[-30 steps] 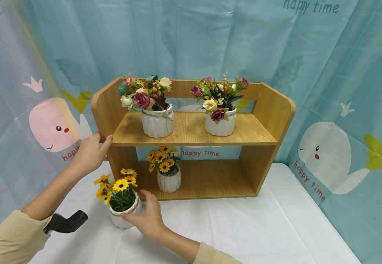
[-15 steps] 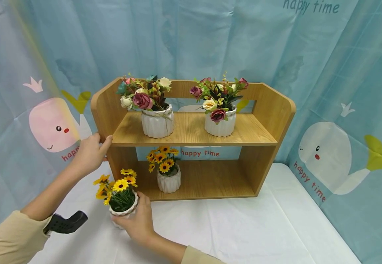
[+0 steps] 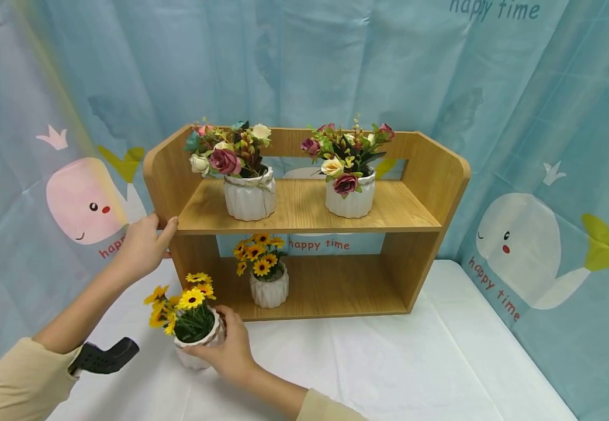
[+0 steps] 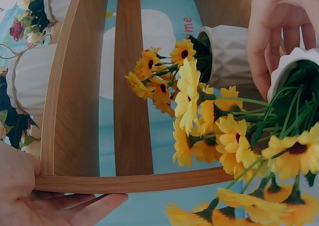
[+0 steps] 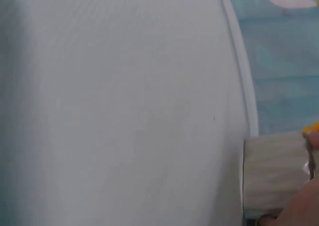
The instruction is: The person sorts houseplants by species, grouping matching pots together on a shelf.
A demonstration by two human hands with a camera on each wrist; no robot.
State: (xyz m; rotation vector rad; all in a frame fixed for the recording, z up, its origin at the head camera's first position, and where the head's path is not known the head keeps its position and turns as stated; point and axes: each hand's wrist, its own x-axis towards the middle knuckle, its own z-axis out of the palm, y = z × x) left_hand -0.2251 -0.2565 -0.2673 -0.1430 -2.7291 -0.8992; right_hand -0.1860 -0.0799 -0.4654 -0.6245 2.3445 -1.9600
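In the head view, my left hand [image 3: 144, 245] holds the left side panel of the wooden shelf [image 3: 310, 230], thumb at its front edge. The left wrist view shows those fingers lying along the panel's outer face. My right hand [image 3: 233, 348] grips a white pot of yellow sunflowers [image 3: 194, 359] in front of the shelf's lower left corner, thumb on the near side, fingers on the far right. The right wrist view shows that pot's ribbed side [image 5: 274, 173] with a twine band near the rim. Whether its base touches the cloth is unclear.
A smaller pot of sunflowers [image 3: 269, 291] stands on the lower shelf, left side. Two white pots of mixed roses, one left [image 3: 251, 199] and one right [image 3: 350, 199], stand on the upper board. White cloth [image 3: 367, 362] covers the table; a blue curtain [image 3: 325, 70] hangs behind.
My right hand has closed in around the sunflower pot. The pot has shifted slightly, its blooms leaning a bit further left. My left hand stays on the shelf panel.
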